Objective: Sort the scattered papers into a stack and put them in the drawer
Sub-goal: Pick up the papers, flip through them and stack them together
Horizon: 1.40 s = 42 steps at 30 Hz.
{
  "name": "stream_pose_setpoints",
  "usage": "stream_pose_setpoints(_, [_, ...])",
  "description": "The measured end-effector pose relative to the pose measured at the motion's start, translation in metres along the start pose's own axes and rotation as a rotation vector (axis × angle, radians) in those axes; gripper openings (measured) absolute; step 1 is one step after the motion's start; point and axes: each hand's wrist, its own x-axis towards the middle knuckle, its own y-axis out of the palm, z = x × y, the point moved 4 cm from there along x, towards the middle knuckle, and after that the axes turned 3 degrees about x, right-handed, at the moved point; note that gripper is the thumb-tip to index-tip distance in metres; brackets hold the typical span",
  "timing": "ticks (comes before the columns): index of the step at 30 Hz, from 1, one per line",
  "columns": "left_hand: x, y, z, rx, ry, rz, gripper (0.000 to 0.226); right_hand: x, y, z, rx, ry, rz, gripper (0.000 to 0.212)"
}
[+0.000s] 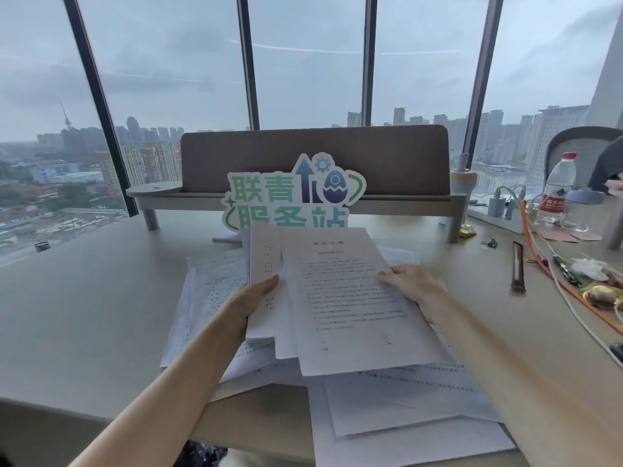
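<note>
Both hands grip a bundle of papers (340, 291) above the desk (84, 298): left hand (251, 303) thumb on top, right hand (418, 291) curled round the right edge. Loose sheets (404, 409) overhang the near edge.

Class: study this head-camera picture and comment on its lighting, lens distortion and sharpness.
Head view: soft, even daylight from an overcast sky, so shadows on the pale beige desk are faint. The wide-angle lens splays the dark window frames outward. Print on the white printed sheets gripped by the left hand and right hand is too blurred to read.
</note>
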Motion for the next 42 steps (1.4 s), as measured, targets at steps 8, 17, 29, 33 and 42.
stream_pose_setpoints(8, [-0.015,0.008,-0.008,0.131,0.026,0.018,0.054,-0.003,0.0,0.003,0.243,0.035,-0.037,0.016])
stream_pose_setpoints(17, [-0.023,0.018,-0.009,0.124,0.081,0.168,0.062,0.006,0.024,-0.004,0.355,0.017,-0.133,0.014])
stream_pose_setpoints(29, [-0.031,0.022,-0.011,0.037,0.019,0.247,0.045,-0.013,0.036,0.001,0.492,0.122,0.091,0.024])
stream_pose_setpoints(33, [-0.032,0.023,-0.02,0.014,0.066,0.274,0.061,-0.017,0.031,0.018,0.43,-0.014,0.041,0.022])
stream_pose_setpoints(42, [-0.048,0.042,-0.069,0.013,0.301,0.174,0.026,-0.041,0.011,0.08,0.159,-0.501,-0.152,0.02])
